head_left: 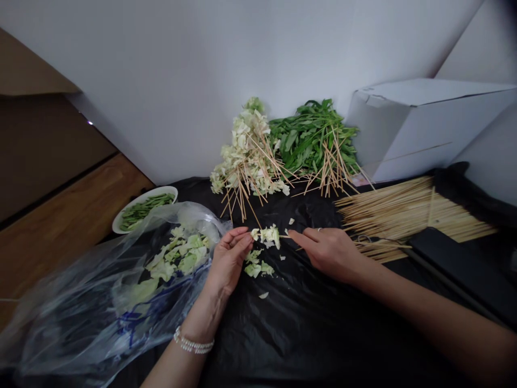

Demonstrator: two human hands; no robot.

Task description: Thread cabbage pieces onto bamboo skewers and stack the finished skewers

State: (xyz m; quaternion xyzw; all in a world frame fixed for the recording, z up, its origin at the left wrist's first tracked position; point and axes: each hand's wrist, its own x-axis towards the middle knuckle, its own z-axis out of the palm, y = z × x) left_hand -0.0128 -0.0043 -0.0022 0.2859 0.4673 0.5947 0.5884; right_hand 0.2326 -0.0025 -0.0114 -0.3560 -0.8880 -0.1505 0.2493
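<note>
Between my hands a bamboo skewer [284, 236] lies level, with pieces of cabbage [270, 235] threaded along it. My right hand [327, 250] is closed around the skewer's right part. At the other end, my left hand [230, 256] pinches a cabbage piece with thumb and fingertips; the skewer's tip cannot be seen there. Below them, loose cabbage leaves [257, 265] rest on the black plastic sheet [258, 334]. To the left, a clear plastic bag [81, 318] holds more cabbage leaves [194, 253].
Cabbage skewers [246, 145] are piled against the white wall, beside skewered leafy greens [307, 134]. A bundle of bare skewers [399, 207] lies at right, near a dark flat object [456, 269] and a white box [436, 124]. A white bowl [117, 223] holds green pieces.
</note>
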